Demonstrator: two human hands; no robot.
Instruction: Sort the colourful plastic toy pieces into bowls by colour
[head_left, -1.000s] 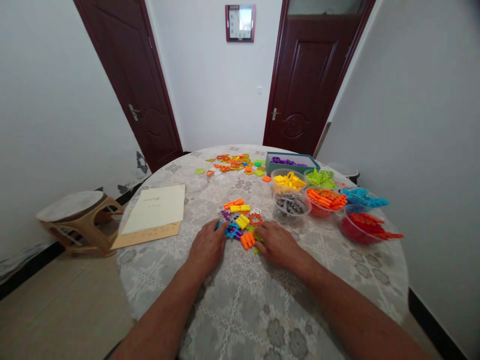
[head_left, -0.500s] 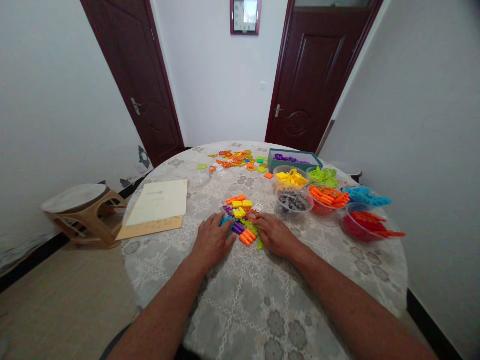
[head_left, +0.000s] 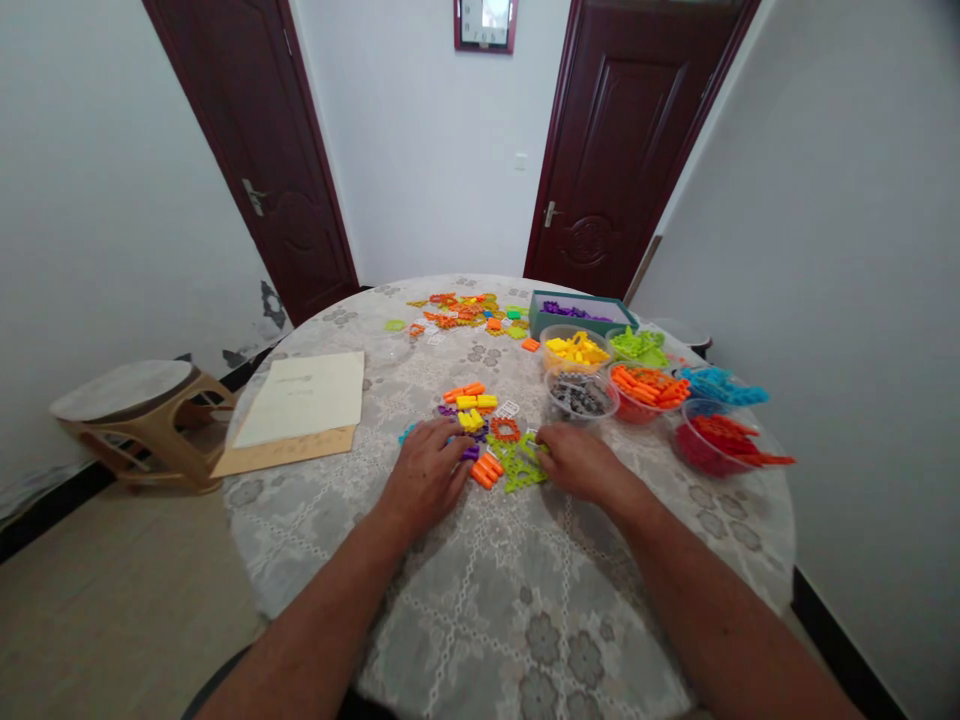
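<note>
A small heap of plastic building pieces lies on the table between my hands. Palm down at its left side, my left hand (head_left: 427, 465) rests with extended fingers over blue and purple pieces, partly covering them. Curled at the heap's right side, my right hand (head_left: 577, 462) has its fingertips on a lime-green connector piece (head_left: 534, 447). More lime-green pieces (head_left: 517, 470) lie just left of those fingers. An orange toothed ring (head_left: 505, 429), yellow cylinder pieces (head_left: 477, 402) and orange cylinder pieces (head_left: 487, 470) sit between the hands.
Clear tubs of yellow (head_left: 576, 350), grey (head_left: 580, 394), orange (head_left: 649, 388) and red pieces (head_left: 716, 440) stand at the right. Behind them is a green box (head_left: 581, 323) with purple pieces. Loose pieces (head_left: 469, 312) lie at the far edge; papers (head_left: 304, 395) lie left.
My right hand has moved right with lime-green pieces, away from the heap's middle. The orange ring is more exposed. My left hand stays by the blue and purple pieces.
</note>
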